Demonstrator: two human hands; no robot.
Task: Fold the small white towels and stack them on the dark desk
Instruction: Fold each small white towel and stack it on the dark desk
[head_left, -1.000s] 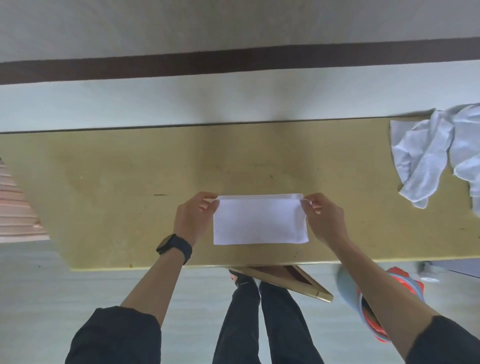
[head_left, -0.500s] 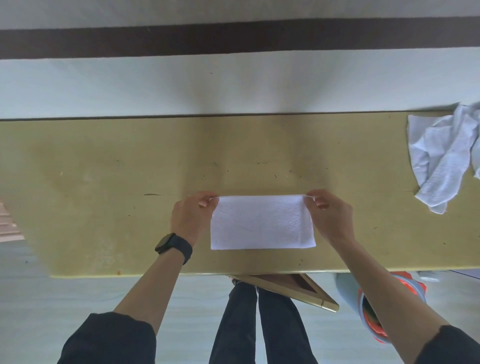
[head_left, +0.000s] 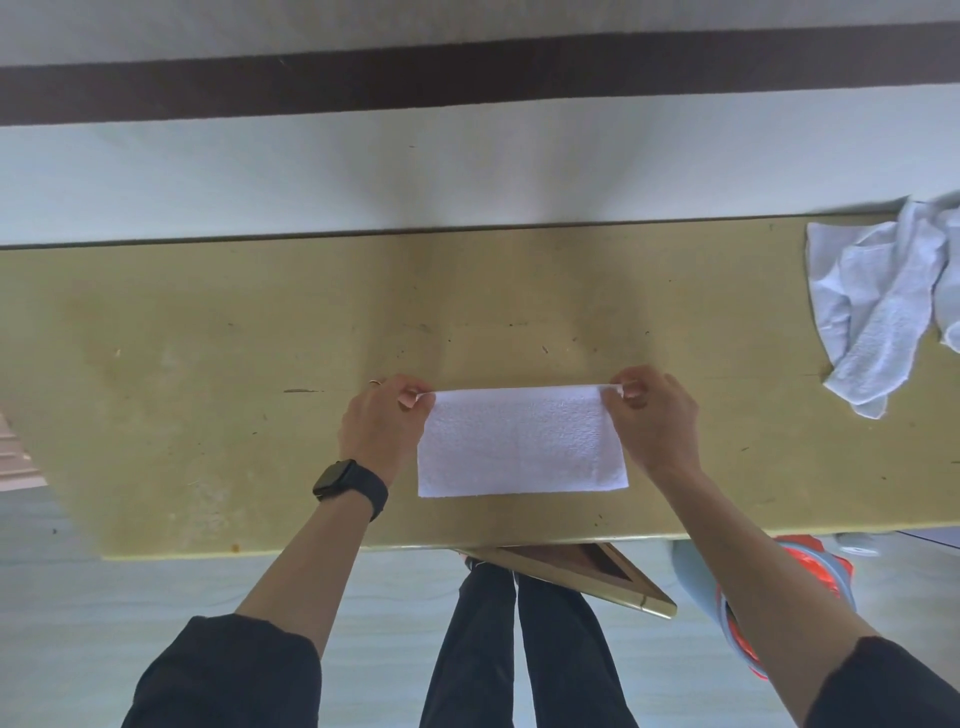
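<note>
Towel (head_left: 519, 441): white, rectangular, textured

A pale wall (head_left: 467, 171) runs behind the yellowish tabletop (head_left: 208, 364), crossed by 1 dark brown horizontal band (head_left: 467, 73). Below the table's near edge lies light, faintly grained flooring (head_left: 104, 597). Lighting is soft and even.

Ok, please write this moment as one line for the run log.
left hand: pinches towel far-left corner | right hand: pinches far-right corner | unfolded pile: desk's right end
</note>
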